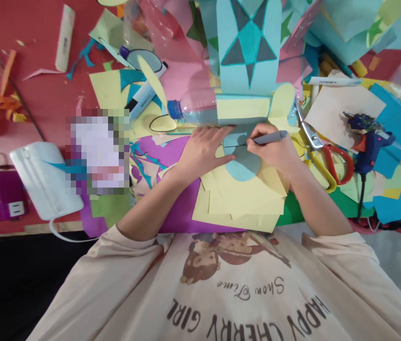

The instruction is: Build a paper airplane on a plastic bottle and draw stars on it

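A light blue paper piece with a rounded lower end lies on several yellow sheets. Across it runs a dark drawn line. My left hand rests flat on its left edge, fingers stretched out and thumb spread. In my right hand is a grey pen, its tip down at the line on the blue paper. Just beyond my hands are a folded yellow paper strip and a clear plastic bottle with a blue cap, lying on its side.
Scissors with red and yellow handles lie right of my right hand, near a blue glue gun with a cord. A light blue sheet with a star stands at the back. Left are a marker and a white pouch.
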A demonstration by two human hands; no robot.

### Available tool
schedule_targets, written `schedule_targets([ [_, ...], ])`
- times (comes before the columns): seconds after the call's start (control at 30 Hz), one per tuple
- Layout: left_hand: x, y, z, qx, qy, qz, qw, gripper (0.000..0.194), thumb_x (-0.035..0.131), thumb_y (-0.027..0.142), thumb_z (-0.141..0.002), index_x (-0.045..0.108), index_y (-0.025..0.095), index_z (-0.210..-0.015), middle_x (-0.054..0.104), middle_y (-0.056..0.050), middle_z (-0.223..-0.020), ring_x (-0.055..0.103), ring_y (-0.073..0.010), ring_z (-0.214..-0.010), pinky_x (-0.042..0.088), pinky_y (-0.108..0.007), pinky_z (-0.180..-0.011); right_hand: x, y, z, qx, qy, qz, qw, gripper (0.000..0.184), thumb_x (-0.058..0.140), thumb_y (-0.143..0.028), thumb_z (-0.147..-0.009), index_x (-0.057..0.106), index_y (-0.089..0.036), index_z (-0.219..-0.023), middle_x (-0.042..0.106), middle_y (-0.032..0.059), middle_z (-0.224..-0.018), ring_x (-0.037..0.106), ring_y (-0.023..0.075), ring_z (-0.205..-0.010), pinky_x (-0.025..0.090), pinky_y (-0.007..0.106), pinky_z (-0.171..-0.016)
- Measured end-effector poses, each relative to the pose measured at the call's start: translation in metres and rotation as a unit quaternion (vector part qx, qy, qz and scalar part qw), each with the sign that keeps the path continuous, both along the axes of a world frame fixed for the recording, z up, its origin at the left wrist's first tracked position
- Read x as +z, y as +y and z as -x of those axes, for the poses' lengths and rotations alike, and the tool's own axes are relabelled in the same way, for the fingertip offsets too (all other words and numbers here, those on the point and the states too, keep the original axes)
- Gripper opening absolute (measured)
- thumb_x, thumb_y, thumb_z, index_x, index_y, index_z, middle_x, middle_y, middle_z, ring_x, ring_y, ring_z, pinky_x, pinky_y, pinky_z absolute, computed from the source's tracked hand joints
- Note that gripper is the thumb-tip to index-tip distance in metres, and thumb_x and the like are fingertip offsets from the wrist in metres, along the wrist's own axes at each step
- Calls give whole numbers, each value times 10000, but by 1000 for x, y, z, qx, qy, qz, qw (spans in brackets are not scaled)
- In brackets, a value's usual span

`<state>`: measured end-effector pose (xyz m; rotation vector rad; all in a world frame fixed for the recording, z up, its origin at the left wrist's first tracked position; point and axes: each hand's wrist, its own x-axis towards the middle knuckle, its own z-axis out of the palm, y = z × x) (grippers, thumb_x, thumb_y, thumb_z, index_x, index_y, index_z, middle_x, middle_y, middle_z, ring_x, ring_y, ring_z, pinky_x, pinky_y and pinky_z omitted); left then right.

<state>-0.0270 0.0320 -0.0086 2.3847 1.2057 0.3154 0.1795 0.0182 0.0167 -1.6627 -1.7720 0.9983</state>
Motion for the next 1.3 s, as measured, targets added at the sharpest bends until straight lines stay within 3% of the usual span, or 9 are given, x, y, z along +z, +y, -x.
schedule_targets([
  [0.27, 2, 0, 0, 2, 8, 4, 1000, 606, 647, 439, -859, 503, 158, -1376, 672, -101, -1093, 608, -299, -1048, 412, -395, -939, 7, 1, -9, -21, -10, -8, 1000, 236, 658, -148, -724, 481, -222, -586, 429, -50, -527, 353, 101, -520, 310, 288, -519],
  [0.73, 3, 0, -1, 4, 17, 10, 1000, 616, 670, 408, -859, 501, 134, -1384, 670, -117, -1125, 607, -312, -1091, 420, -409, -952, 5, 4, -20, 2, -55, -70, 996, 338, 686, -181, -748, 423, -240, -544, 449, -33, -505, 382, 125, -500, 380, 325, -534],
  [0.97, 4, 0, -1, 5, 15, 15, 1000, 627, 678, 400, -854, 496, 135, -1393, 669, -122, -1140, 611, -317, -1101, 419, -414, -950, 5, 4, -19, -18, -78, -56, 995, 381, 688, -64, -699, 393, -240, -533, 430, -45, -499, 369, 123, -503, 366, 332, -553],
  [1.1, 3, 0, 0, 3, 10, 11, 1000, 626, 664, 415, -862, 486, 145, -1399, 672, -118, -1128, 613, -312, -1092, 418, -407, -941, 8, 3, -18, -19, -47, -63, 997, 345, 660, -61, -697, 408, -237, -537, 434, -48, -493, 372, 119, -499, 350, 320, -537],
  [1.3, -1, -1, 1, 2, 8, -2, 1000, 617, 634, 450, -884, 475, 151, -1400, 668, -118, -1124, 610, -306, -1080, 413, -403, -939, 15, -9, -18, 5, 80, -91, 993, 172, 597, -153, -766, 525, -214, -622, 520, -45, -539, 443, 99, -512, 349, 267, -499],
])
